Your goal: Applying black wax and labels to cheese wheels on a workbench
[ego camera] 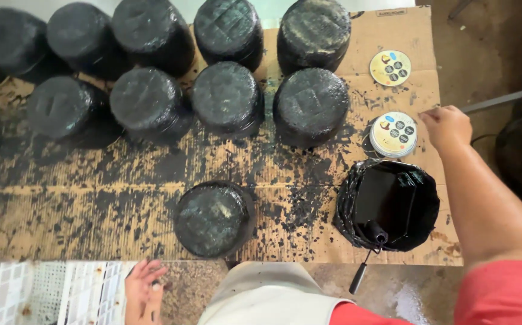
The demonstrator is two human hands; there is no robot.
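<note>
My right hand [446, 125] reaches out over the right side of the cardboard, fingers curled, just right of a round printed lid [394, 134]; nothing shows in it. My left hand [143, 289] hangs low at the near edge with fingers spread and empty, next to a white perforated crate [50, 292]. A black-painted round pot [213, 218] stands alone near me. To its right sits a black paint tray lined with plastic [348, 204], with a small roller [374, 232] resting in it, handle pointing toward me.
Two rows of several black-painted pots [228, 96] stand at the far side of the paint-spattered cardboard sheet [92, 198]. A second round printed lid [390, 67] lies at the far right. Brown floor [490, 48] lies beyond the cardboard's right edge.
</note>
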